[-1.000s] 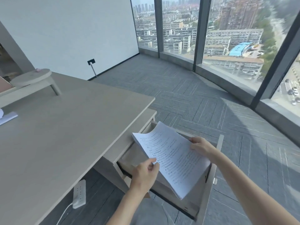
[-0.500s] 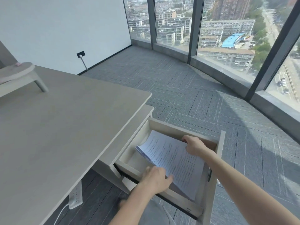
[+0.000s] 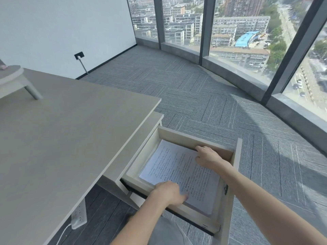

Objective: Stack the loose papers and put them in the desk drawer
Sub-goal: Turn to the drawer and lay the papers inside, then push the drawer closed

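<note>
The stack of printed white papers (image 3: 178, 171) lies flat on the bottom of the pulled-out pale wooden desk drawer (image 3: 194, 137). My left hand (image 3: 169, 192) rests over the stack's near edge, fingers bent, reaching across the drawer's near wall. At the far right corner of the stack, close to the drawer's far wall, my right hand (image 3: 209, 158) lies on top with fingers spread and pressing down. Whether either hand still grips the sheets is hard to tell; both touch the top page.
The grey desk top (image 3: 70, 135) spreads to the left, with a raised monitor stand (image 3: 12, 80) at its back left. A white power strip (image 3: 79, 217) hangs under the desk. Grey carpet and tall windows lie beyond the drawer. The drawer front (image 3: 233, 191) juts right.
The papers went from held tilted above the drawer to lying flat inside it. Both hands followed them down and now rest on the stack.
</note>
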Motion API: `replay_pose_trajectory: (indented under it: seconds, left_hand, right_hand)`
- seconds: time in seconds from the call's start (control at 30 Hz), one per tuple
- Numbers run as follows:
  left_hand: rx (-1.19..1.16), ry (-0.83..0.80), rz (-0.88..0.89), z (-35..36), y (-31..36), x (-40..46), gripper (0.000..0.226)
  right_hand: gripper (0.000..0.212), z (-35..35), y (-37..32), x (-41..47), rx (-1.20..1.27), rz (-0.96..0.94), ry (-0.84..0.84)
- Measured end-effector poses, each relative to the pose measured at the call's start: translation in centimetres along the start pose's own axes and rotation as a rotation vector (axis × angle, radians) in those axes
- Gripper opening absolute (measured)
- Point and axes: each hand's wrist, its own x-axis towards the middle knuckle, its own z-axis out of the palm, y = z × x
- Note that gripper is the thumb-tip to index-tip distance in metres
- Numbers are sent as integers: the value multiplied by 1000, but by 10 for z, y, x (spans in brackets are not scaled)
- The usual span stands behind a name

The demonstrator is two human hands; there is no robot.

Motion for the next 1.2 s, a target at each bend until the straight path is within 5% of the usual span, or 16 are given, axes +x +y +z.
replay_pose_trajectory:
  seconds: [0.13,0.47,0.63,0.83,0.97,1.2]
  left_hand:
    - [-30,53,18,-10,-4,-3,72]
    - [-171,512,76,-100,-49,-52,40]
    - [-170,723,35,-111,-86,-62,49]
    - [-91,768,8,-93,-115,-52,73]
    - [-1,638,-136,-103,-146,-58,88]
    - [27,668,-184,-108,-167,-51,87]
  right_hand:
    - [39,-4,-2,-13,12,-11,14]
    - [60,-28,15,-97,131,-79,286]
    - [72,-27,35,-145,168,3,353]
    - [84,-14,63,-167,511,82,145]
    - [77,-11,75,-168,691,60,61]
    - [70,-10,76,-157,817,6,-38]
